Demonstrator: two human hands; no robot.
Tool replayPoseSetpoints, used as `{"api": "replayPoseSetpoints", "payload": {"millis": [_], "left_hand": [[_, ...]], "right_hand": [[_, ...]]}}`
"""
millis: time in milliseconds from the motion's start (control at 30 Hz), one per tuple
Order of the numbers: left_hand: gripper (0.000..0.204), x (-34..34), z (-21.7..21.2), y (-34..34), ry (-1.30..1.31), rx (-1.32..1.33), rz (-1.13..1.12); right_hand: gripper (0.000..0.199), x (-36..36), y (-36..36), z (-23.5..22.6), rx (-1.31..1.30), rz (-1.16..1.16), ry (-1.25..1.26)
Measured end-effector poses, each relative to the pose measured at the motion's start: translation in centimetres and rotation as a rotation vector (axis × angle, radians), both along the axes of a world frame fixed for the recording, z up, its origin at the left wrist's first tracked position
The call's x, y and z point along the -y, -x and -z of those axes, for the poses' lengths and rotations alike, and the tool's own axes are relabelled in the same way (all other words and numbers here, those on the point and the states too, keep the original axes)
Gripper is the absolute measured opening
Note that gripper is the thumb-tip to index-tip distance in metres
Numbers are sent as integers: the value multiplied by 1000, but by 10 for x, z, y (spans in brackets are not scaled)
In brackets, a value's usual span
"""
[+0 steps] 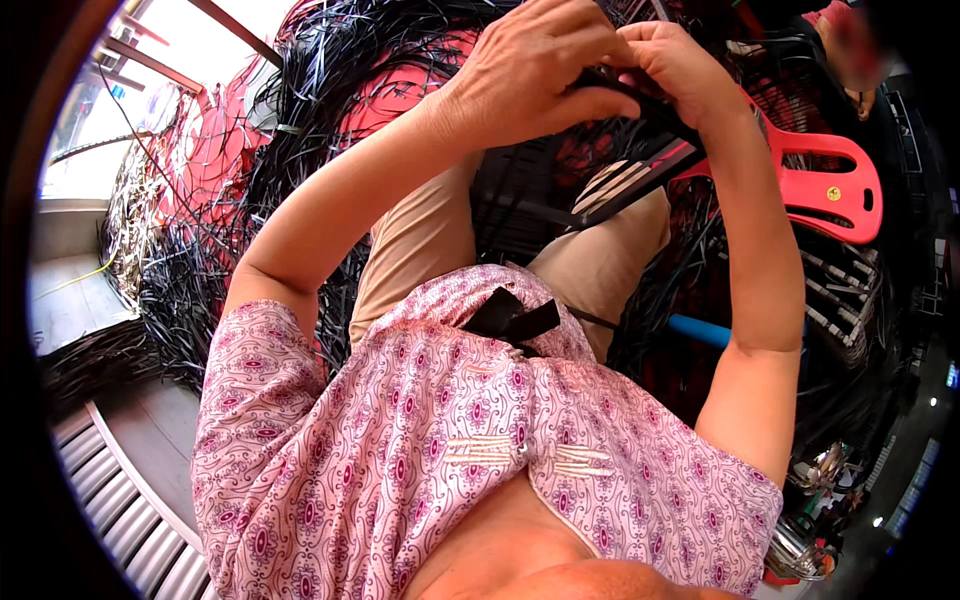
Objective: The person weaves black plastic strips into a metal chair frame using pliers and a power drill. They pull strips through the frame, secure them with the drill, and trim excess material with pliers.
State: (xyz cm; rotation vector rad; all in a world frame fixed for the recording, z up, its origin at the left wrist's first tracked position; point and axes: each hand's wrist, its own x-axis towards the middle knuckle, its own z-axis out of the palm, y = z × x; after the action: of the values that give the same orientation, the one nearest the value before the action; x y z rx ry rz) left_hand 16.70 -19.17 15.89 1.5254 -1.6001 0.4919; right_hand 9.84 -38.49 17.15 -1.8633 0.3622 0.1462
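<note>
Between my knees stands a black frame with bars and a slatted, woven-looking side; much of it is hidden by my hands and legs. At its top edge my left hand is closed, with the thumb along the near side and the fingers curled over the dark rim. Close beside it, my right hand is closed too, its fingers bent and pinched at the same rim. Their fingertips nearly meet, and what lies right between them is hard to see. Two short black strips lie across my lap.
Tangled black strips heap up over red sheeting at the left. A red plastic chair stands at the right, near a blue tube. Another person is at the far right. A slatted bench sits at the lower left.
</note>
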Motion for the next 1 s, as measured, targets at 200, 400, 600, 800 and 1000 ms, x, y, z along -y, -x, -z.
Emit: {"api": "replayPoseSetpoints", "payload": {"millis": [200,400,600,800,1000], "left_hand": [[28,7,-7,-14,-278,52,122],[29,22,-38,-34,-831,-445,392],[28,42,-10,-48,-975,-742,586],[48,36,-20,-51,-1067,-881,473],[59,33,-21,-46,-1044,-1130,427]], "right_hand": [[17,16,-3,14,-14,-48,174],[11,-35,42,5,942,511,599],[30,-61,92,60,1112,232,1182],[28,-66,84,64,1190,65,1273],[8,-58,79,36,1036,330,940]]}}
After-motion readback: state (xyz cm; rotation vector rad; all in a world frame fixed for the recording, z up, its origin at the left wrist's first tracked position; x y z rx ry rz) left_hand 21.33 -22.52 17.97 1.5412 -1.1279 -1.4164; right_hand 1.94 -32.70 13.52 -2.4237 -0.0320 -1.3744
